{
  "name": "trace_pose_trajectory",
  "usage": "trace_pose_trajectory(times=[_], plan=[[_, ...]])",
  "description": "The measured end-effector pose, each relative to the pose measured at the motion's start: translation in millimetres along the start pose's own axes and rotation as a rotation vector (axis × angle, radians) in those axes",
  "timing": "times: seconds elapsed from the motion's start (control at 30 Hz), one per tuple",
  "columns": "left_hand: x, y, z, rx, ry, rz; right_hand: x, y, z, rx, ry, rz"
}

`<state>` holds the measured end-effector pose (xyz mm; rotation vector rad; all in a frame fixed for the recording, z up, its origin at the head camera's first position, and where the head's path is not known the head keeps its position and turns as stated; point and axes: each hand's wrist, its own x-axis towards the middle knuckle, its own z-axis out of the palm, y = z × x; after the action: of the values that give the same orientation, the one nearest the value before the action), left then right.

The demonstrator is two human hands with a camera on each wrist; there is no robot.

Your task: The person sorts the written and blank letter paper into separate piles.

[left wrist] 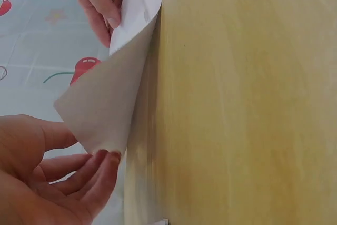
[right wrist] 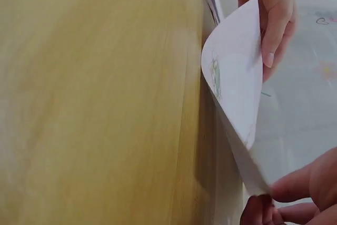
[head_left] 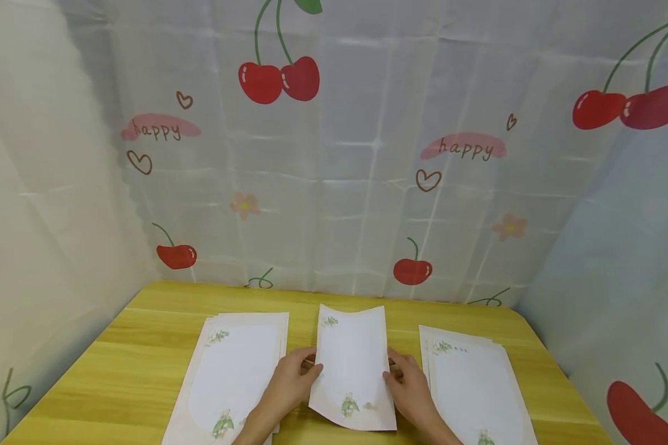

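Note:
Between my two hands is a white sheet of paper (head_left: 353, 364) with a pale pink border and green floral prints, its sides bowed upward. My left hand (head_left: 294, 380) pinches its left edge, thumb on the printed face and fingers beneath. At the right edge my right hand (head_left: 412, 386) pinches it the same way. From the left wrist view, the plain underside of the paper (left wrist: 105, 98) shows, curving close over the table. In the right wrist view the paper (right wrist: 234, 61) sags in the middle, its near corner between thumb and fingers.
Similar floral sheets lie in a left stack (head_left: 236, 364) and a right stack (head_left: 475, 383), each slightly fanned. They rest on a yellow wood-grain table (head_left: 117, 358). A pale curtain (head_left: 334, 154) printed with cherries, hearts and "happy" hangs behind the table and at its sides.

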<state>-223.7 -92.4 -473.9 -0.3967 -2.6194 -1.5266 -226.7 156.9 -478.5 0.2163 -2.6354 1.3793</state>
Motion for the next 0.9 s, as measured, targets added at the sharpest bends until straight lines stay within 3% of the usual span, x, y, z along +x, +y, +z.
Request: trace_pose_trajectory(times=[0.23, 0.6, 0.9], plan=[[2.8, 0.7, -4.0, -0.108, 0.064, -0.001, 2.7, -5, -7, 0.138, 0.037, 0.102], [5.4, 1.6, -24.4, -0.217, 0.143, -0.064, 10.9, -18, -14, 0.27, 0.06, 0.122], [-0.4, -3.2, -41.3, -0.21, 0.227, -0.117, 16.6, -26, 4, 0.354, 0.006, 0.115]])
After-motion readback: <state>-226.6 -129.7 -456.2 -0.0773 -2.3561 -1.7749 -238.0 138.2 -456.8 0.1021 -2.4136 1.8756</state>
